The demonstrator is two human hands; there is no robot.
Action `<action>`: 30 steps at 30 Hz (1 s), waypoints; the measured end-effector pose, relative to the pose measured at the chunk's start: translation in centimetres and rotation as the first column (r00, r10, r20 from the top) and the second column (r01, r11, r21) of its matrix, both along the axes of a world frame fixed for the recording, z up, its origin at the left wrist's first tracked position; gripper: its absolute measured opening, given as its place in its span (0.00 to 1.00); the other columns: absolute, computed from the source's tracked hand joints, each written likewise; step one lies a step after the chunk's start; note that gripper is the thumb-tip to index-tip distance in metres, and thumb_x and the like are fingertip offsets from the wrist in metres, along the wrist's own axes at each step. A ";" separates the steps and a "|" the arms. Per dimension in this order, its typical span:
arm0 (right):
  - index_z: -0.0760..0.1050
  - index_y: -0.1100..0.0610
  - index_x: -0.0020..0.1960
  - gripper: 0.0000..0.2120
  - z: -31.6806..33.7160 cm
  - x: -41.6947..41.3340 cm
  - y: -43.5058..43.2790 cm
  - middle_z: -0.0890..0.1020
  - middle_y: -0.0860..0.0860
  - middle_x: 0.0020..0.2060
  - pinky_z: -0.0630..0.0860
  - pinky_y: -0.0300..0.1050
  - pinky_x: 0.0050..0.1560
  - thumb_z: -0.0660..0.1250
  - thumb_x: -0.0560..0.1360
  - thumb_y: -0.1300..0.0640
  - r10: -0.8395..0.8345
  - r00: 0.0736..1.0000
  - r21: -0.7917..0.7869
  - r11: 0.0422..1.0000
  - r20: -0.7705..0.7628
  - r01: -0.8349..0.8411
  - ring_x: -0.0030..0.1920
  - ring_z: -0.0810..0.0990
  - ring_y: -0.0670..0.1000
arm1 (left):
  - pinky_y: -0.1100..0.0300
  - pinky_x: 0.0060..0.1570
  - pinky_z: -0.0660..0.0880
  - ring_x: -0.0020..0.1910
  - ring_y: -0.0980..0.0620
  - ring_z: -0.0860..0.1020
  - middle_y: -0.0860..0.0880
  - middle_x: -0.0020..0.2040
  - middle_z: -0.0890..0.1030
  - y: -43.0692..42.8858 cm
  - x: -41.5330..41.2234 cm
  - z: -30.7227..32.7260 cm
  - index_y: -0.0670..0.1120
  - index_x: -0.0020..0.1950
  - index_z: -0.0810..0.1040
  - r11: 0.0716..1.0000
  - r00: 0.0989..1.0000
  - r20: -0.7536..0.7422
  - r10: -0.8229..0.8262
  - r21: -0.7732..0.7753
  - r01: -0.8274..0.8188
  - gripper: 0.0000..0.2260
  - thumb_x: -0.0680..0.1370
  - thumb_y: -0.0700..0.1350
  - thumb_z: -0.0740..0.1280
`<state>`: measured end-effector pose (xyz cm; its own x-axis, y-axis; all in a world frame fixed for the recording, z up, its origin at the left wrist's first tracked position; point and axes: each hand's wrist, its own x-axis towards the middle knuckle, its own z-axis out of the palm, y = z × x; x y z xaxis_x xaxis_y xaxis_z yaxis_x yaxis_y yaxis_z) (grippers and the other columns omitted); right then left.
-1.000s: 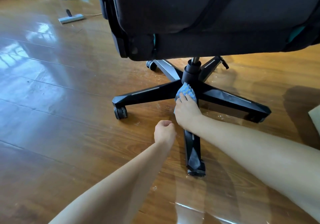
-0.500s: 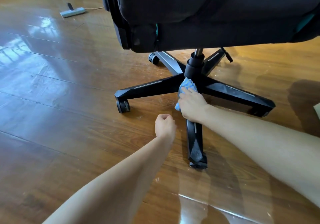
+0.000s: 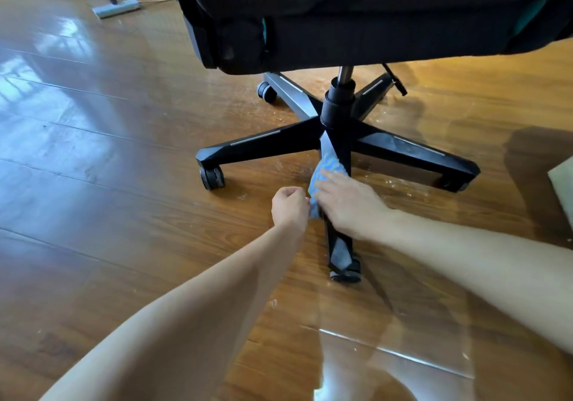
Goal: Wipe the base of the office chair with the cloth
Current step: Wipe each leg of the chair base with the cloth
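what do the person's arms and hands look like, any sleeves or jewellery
Both forearms are bare as far up as the view shows, with no sleeve in sight. The left hand and right hand wear no gloves. No watch, bracelet or ring is visible on either wrist or on the fingers that show. No markings can be seen.

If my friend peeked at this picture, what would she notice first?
Probably the big black office chair filling the top, with its star-shaped base spread over the shiny wooden floor. Next, the right hand in the middle, pressing a blue cloth onto the base leg that points toward the camera. The left hand is curled in a fist just beside it.
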<state>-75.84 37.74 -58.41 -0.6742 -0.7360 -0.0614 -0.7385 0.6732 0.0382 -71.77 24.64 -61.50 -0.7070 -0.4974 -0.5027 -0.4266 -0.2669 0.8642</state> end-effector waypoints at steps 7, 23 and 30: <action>0.74 0.58 0.73 0.20 -2.7 8.1 6.6 0.72 0.55 0.76 0.70 0.51 0.75 0.53 0.86 0.58 0.195 0.981 -0.315 0.931 -0.004 -0.186 0.81 0.61 0.56 | 0.55 0.46 0.77 0.41 0.52 0.79 0.48 0.46 0.84 0.9 -0.5 0.4 0.48 0.56 0.81 1.000 0.999 -0.042 0.005 -0.013 -0.006 0.09 0.82 0.43 0.62; 0.71 0.53 0.76 0.20 -0.7 -8.2 -1.5 0.67 0.46 0.79 0.68 0.47 0.72 0.57 0.86 0.56 -0.375 0.846 -0.598 0.599 0.379 0.533 0.77 0.67 0.49 | 0.55 0.45 0.72 0.47 0.49 0.77 0.48 0.57 0.82 2.7 -0.3 0.7 0.50 0.63 0.77 0.992 1.000 0.023 -0.020 -0.124 0.022 0.12 0.84 0.52 0.61; 0.70 0.53 0.41 0.17 -3.0 -0.6 1.3 0.78 0.50 0.34 0.63 0.49 0.35 0.54 0.85 0.48 -0.613 0.588 -0.473 0.364 0.528 0.803 0.39 0.77 0.58 | 0.48 0.65 0.77 0.60 0.51 0.80 0.52 0.65 0.81 3.1 -1.0 1.2 0.54 0.76 0.73 0.964 0.978 0.004 -0.207 -0.168 0.205 0.18 0.86 0.52 0.61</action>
